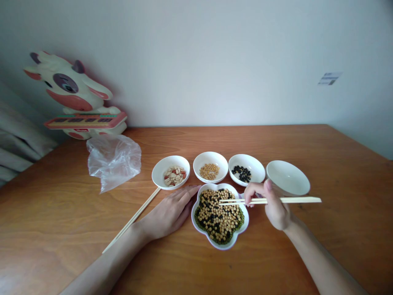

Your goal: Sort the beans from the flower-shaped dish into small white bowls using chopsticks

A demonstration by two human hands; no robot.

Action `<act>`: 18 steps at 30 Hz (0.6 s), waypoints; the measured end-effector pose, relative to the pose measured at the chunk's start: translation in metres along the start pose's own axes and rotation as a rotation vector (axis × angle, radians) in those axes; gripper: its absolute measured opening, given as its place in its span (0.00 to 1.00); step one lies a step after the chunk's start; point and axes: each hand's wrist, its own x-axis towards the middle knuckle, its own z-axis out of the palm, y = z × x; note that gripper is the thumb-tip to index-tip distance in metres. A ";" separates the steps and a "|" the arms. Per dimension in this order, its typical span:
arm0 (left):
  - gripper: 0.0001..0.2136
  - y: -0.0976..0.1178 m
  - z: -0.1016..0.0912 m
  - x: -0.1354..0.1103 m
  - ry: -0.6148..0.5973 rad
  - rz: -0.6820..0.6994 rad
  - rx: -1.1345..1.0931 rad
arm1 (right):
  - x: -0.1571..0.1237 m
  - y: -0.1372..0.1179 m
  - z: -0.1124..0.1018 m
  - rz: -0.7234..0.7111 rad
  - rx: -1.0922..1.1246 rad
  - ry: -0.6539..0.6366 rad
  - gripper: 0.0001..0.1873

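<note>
At the middle of the table (242, 270) sits a flower-shaped dish (223, 246), filled with yellow and black beans (221, 215) with small green ones along its edge. At its nine o'clock, the left hand (172, 211) lies open and palm-down, fingers straight and together, tips at the rim. At three o'clock, the right hand (274, 205) is closed around a pair of chopsticks (297, 200); their tips stand slightly apart over the beans, and whether they pinch one I cannot tell. Around the dish are four white bowls: pale and reddish kernels (174, 176) at ten o'clock, yellow beans (209, 171) near twelve, black beans (242, 173) at one, and the fourth bowl (288, 178) at two. Beyond the left hand, toward ten o'clock, lies a clear plastic bag (115, 162).
</note>
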 end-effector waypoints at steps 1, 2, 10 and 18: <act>0.29 0.000 0.000 0.000 0.000 -0.001 0.000 | 0.000 0.000 -0.001 -0.002 -0.002 0.006 0.42; 0.29 0.000 -0.001 0.001 -0.002 -0.002 0.000 | 0.000 0.000 -0.001 -0.005 0.001 0.013 0.43; 0.29 0.001 -0.001 0.000 0.025 0.020 0.012 | 0.002 -0.006 -0.006 -0.201 0.287 0.417 0.45; 0.28 0.003 -0.002 0.002 0.033 0.025 -0.002 | 0.022 -0.006 0.014 -0.178 0.168 0.491 0.40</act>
